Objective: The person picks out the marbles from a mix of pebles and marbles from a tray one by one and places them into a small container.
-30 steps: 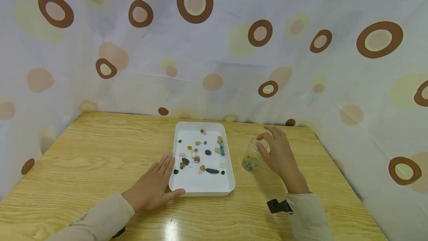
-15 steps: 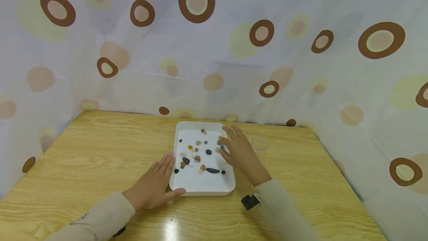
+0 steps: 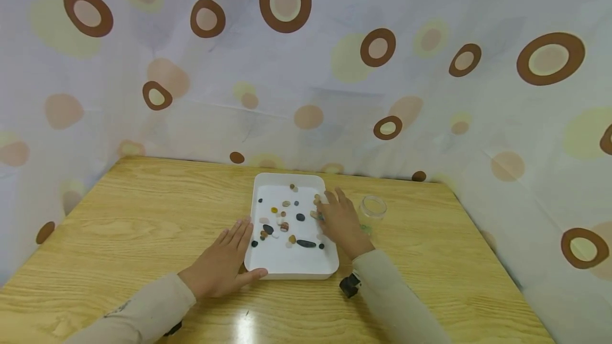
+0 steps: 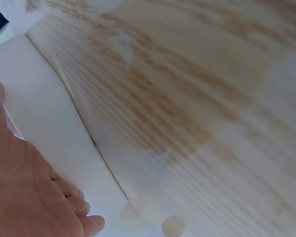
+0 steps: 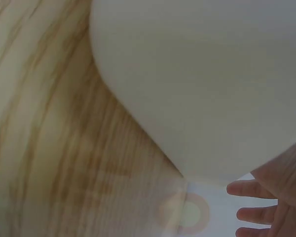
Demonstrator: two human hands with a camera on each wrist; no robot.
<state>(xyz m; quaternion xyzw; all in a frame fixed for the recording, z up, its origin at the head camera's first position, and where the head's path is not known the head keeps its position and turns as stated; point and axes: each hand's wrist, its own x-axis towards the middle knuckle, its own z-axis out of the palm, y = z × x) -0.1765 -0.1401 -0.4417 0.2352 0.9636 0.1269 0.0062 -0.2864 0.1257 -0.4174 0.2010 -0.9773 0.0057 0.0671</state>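
A white tray (image 3: pixel 291 269) with several small stones and beads lies on the wooden table. My left hand (image 3: pixel 222 261) rests against its left side with fingers straight, the thumb lying over the near rim; the left wrist view shows its fingers (image 4: pixel 71 200) along the tray wall. My right hand (image 3: pixel 341 224) is over the tray's right side, fingertips down beside a blue-green bead (image 3: pixel 321 217). Spread fingers show in the right wrist view, but whether thumb and forefinger pinch the bead is hidden. A clear jar (image 3: pixel 377 215) with green and other beads stands right of this hand, partly covered.
A long dark stone (image 3: pixel 306 243) and a dark oval stone (image 3: pixel 300 217) lie in the tray among smaller brown, white and yellow ones. Behind the wooden table (image 3: pixel 167 200) hangs a patterned curtain (image 3: pixel 287 84).
My right hand has moved left from above the jar to the beads at the tray's right side, then shifted slightly right, uncovering part of the jar. My left hand stays in place.
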